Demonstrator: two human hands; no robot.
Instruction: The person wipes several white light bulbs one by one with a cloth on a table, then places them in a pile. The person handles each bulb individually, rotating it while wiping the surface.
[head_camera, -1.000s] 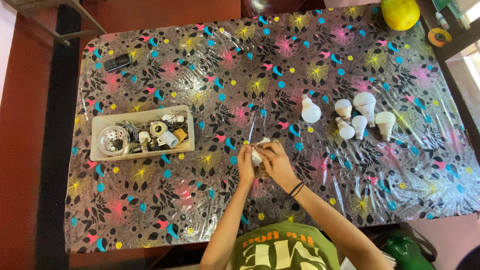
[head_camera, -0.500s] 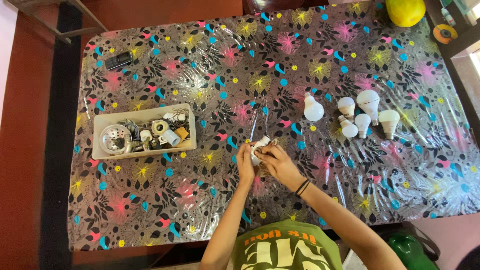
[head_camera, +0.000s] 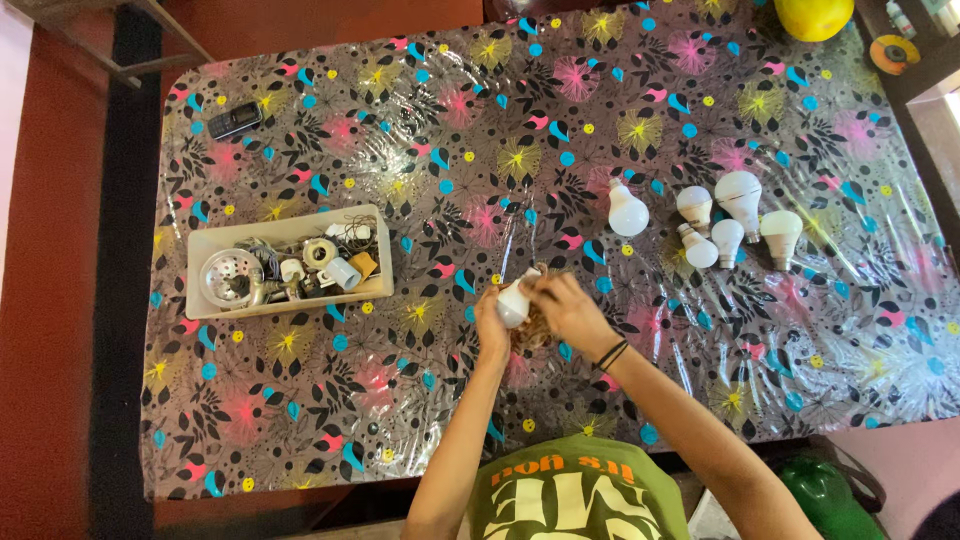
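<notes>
While over the desk (head_camera: 300, 400), hands: left hand (head_camera: 490, 335) and right hand (head_camera: 572, 312) both grip one white bulb (head_camera: 513, 303).
Right of them: five white bulbs (head_camera: 728, 215).
Left: parts tray (head_camera: 287, 262).

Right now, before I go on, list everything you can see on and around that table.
table: one, covered in a dark floral plastic sheet, fills the view
bulbs: five, white, lying in a group at the right of the table
tray: one, cream, at the left, full of small parts and wire
phone: one, dark, far left corner
round object: one, yellow, far right edge, cut off by the frame
disc: one, orange and grey, far right corner
green object: one, near right, below the table edge
held bulb: one, white, between both hands
left hand: on the held bulb
right hand: on the held bulb, dark bands at the wrist
</notes>
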